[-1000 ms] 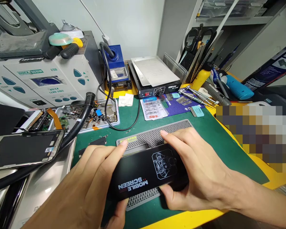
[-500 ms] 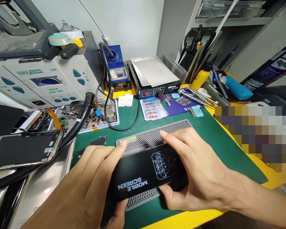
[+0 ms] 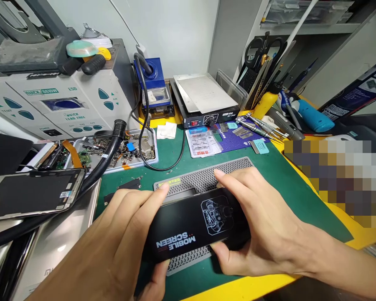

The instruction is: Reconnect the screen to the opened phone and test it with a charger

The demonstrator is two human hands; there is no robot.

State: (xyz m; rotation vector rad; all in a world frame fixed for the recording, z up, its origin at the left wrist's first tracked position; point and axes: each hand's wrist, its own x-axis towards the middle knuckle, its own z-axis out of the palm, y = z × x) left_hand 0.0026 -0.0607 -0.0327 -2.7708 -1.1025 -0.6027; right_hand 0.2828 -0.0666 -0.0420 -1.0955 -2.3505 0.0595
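Observation:
A black phone screen (image 3: 178,228) lies across the middle of the view, its glossy face up. It bears upside-down lettering "MOBILE SCREEN" and a white line drawing. Closed round its left end is my left hand (image 3: 122,234), fingers at the far edge and thumb at the near edge. My right hand (image 3: 263,221) grips the right end the same way. Beneath the screen is a grey honeycomb pad (image 3: 238,165); whether the two touch cannot be made out. My fingers and palms hide both ends of the screen.
A green mat (image 3: 301,200) covers the yellow bench. At the left stand a hot-air station (image 3: 65,100), its black hose (image 3: 103,163) and a tray of circuit boards (image 3: 153,156). A heating plate (image 3: 207,94), screwdrivers (image 3: 260,125) and a blade (image 3: 260,146) lie beyond the pad.
The whole view has shifted slightly, with bench items appearing a little to the right. Both hands keep the same hold on the phone screen, which has hardly moved over the pad.

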